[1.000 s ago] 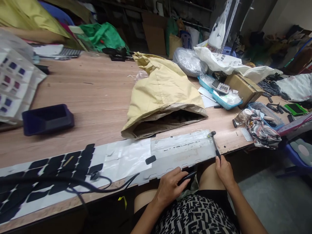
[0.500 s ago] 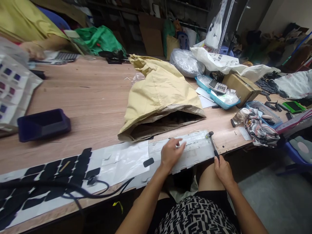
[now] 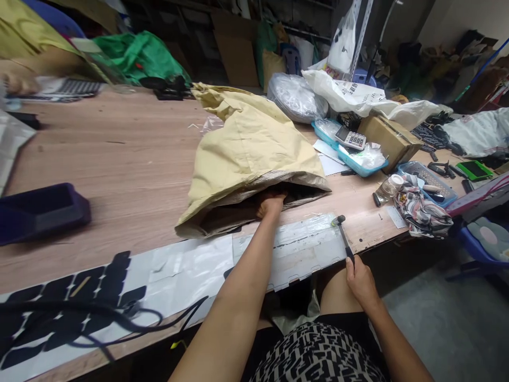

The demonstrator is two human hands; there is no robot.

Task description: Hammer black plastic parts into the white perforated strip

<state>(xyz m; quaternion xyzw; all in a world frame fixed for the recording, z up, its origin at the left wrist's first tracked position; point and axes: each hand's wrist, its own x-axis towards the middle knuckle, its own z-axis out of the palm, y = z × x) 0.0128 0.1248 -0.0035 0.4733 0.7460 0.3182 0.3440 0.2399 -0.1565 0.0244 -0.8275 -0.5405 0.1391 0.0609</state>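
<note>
My left hand reaches into the dark mouth of a large tan sack lying on the table. Its fingers are hidden inside, so what they touch cannot be made out. My right hand is closed round the dark handle of a small hammer. The hammer's head rests by the right end of a pale, tape-covered board at the table's front edge. To the left on a white sheet lie several black rounded pieces in rows.
Black cables cross the sheet at left, near a dark blue bin. At right are blue trays with a calculator, a cardboard box, a jar and a bunched cloth. Another person's hand is at the far left.
My left hand has moved from above the board forward into the sack's opening. My right hand still holds the hammer in much the same place. The view has shifted slightly right.
</note>
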